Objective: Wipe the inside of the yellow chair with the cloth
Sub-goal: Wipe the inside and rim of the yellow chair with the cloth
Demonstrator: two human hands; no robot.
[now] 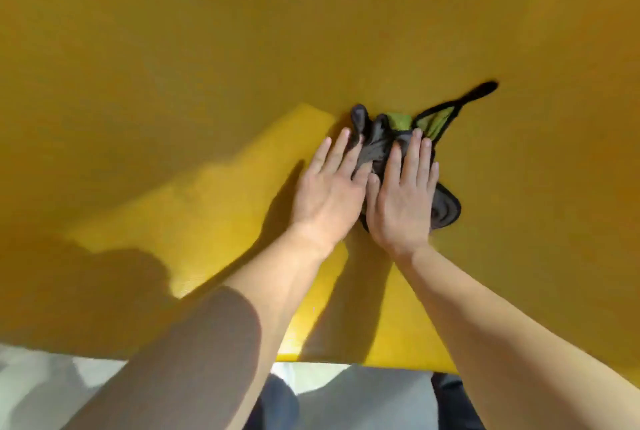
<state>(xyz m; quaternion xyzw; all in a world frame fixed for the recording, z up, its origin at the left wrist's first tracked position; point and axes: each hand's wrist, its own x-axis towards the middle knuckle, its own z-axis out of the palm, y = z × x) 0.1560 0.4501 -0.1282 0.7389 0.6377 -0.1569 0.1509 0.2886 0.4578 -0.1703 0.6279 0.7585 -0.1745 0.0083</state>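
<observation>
Left hand (329,187), right hand (403,194): side by side, fingers flat and spread, pressing down, not gripping. Cloth (381,149): dark, green-lined, bunched beneath both palms. Yellow chair (207,66): inner surface under the cloth

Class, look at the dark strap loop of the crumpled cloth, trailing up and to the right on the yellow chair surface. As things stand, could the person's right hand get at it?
Probably yes. The right hand lies flat on the crumpled dark grey and green cloth, and the strap loop lies just beyond its fingertips on bare yellow chair surface, with nothing between.
</observation>
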